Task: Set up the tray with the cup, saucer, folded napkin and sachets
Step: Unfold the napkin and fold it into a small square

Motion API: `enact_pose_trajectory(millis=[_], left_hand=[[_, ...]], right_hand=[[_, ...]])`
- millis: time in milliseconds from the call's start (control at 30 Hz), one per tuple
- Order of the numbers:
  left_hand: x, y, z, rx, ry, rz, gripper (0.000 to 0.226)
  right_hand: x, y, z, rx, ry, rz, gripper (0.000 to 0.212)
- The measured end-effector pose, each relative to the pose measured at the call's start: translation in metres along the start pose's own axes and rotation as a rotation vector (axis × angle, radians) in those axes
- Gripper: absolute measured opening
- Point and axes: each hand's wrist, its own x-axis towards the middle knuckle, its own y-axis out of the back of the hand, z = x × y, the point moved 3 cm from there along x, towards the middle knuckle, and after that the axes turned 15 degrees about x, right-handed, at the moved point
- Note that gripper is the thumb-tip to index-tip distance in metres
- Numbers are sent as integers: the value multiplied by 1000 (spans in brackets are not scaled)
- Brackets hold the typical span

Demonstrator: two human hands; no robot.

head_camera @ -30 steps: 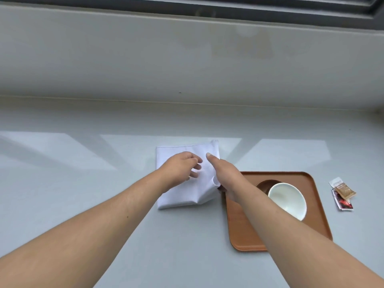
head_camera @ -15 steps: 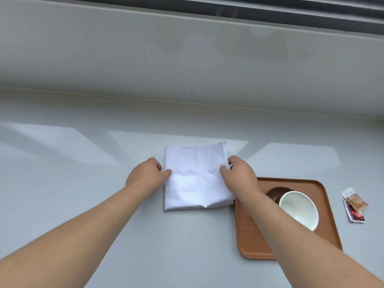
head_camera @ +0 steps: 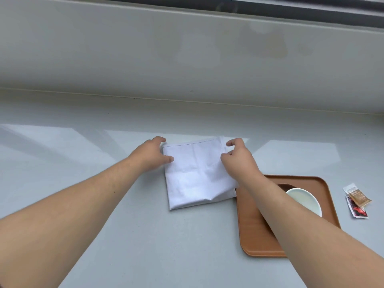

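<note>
A white napkin [head_camera: 197, 175], folded to a rough square, lies flat on the pale counter just left of the brown tray [head_camera: 253, 231]. My left hand [head_camera: 148, 155] pinches its far left corner, thumb on top of the cloth. My right hand [head_camera: 239, 159] grips the far right corner, fingers curled around the edge. On the tray stands a white cup [head_camera: 304, 199] on a dark brown saucer [head_camera: 285, 186], partly hidden by my right forearm. Two sachets [head_camera: 357, 201], one tan and one red and black, lie on the counter right of the tray.
A pale wall [head_camera: 187, 48] rises at the back of the counter, with a dark window frame [head_camera: 311, 9] above it. Bright patches of window light fall on the counter surface [head_camera: 62, 146] to the left of the napkin.
Both hands have slid from the napkin's side edges up to its two far corners. Before that they were pressing the fold at its middle.
</note>
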Motion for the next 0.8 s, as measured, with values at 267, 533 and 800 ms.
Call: enact_pose_trajectory(millis=[267, 533, 800], left_hand=[[1, -8, -10, -13, -16, 22, 19], [-28, -18, -47, -136, 59, -108, 16], [-56, -9, -67, -565, 133, -125, 15]], right_hand=[[-49, -3, 38, 333, -414, -137, 45], [-113, -56, 68, 994, -720, -231, 40], [-144, -87, 59, 607, -650, -547, 53]])
